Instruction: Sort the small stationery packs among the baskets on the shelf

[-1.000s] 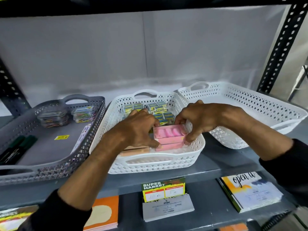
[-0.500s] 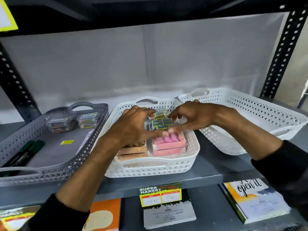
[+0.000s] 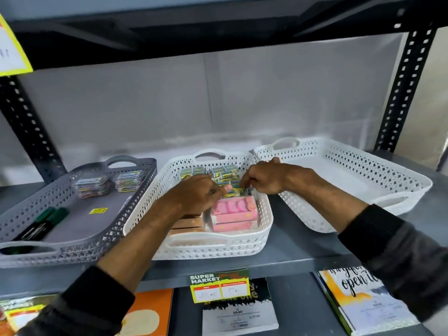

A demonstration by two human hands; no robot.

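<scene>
Clearly early yet: both hands (image 3: pixel 197 194) (image 3: pixel 263 179) pinch small yellow-blue packs (image 3: pixel 224 174) in the middle white perforated basket (image 3: pixel 213 248); right white basket (image 3: pixel 400 173) seems empty.

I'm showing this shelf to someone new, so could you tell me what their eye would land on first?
Most likely both hands, left hand and right hand, meeting over the small blue-and-yellow packs at the back of the middle white basket. Next, the pink boxes stacked at that basket's front. The white basket on the right looks bare by contrast.
</scene>
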